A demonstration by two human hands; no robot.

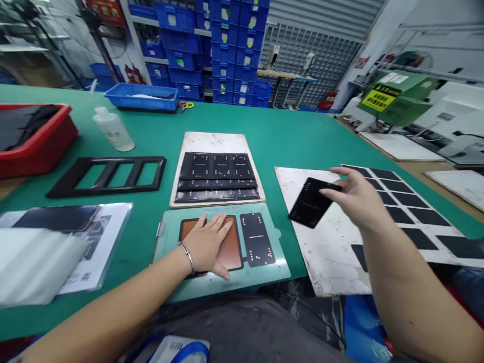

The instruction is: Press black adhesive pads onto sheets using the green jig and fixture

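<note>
My left hand [206, 244] lies flat, fingers spread, on the brown panel [231, 252] set in a pale green template board [223, 290]. Beside it on the same board sits a black printed panel [258, 239] with small gold marks. My right hand [357, 194] pinches a similar dark rectangular panel [310, 202] by one edge, tilted above a worn white board [321, 257]. Behind the template, several black pieces with printed panels [219, 174] overlap on another white board [214, 141].
At left are a black frame with cut-out windows [109, 176], a squeeze bottle [113, 131], a red bin [41, 151] and a phone [56, 218] on papers. Black rectangles [408, 200] lie in rows at right. A blue tray [141, 98] and scissors [185, 105] stand farther back.
</note>
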